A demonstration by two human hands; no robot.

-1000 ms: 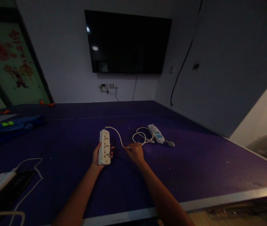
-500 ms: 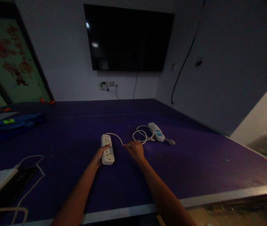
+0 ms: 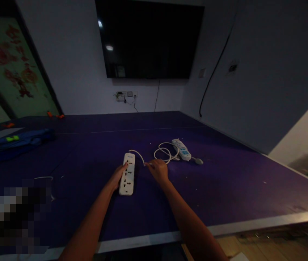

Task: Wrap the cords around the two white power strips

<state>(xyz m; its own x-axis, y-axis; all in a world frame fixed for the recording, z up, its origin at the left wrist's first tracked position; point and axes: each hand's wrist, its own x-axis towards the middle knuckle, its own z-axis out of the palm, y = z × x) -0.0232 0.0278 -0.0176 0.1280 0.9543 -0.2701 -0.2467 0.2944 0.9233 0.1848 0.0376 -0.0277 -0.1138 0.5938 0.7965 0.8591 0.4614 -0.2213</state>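
Observation:
A white power strip (image 3: 128, 177) with several sockets lies flat on the dark purple table (image 3: 224, 188). My left hand (image 3: 117, 176) rests on its left edge, fingers laid against it. My right hand (image 3: 159, 169) is closed in a pinch on the strip's white cord (image 3: 140, 156), just right of the strip. The cord runs on into a loose coil (image 3: 164, 154) farther back.
A second white power strip (image 3: 181, 149) with blue labels lies behind the coil, a plug (image 3: 198, 161) beside it. Blue cloth (image 3: 15, 141) sits at far left. A dark screen (image 3: 148, 40) hangs on the wall. The table's pale front edge (image 3: 251, 223) runs near me.
The power strip went from being held up in my left hand to lying flat on the table. My left hand now rests on its side. My right hand kept its pinch on the cord.

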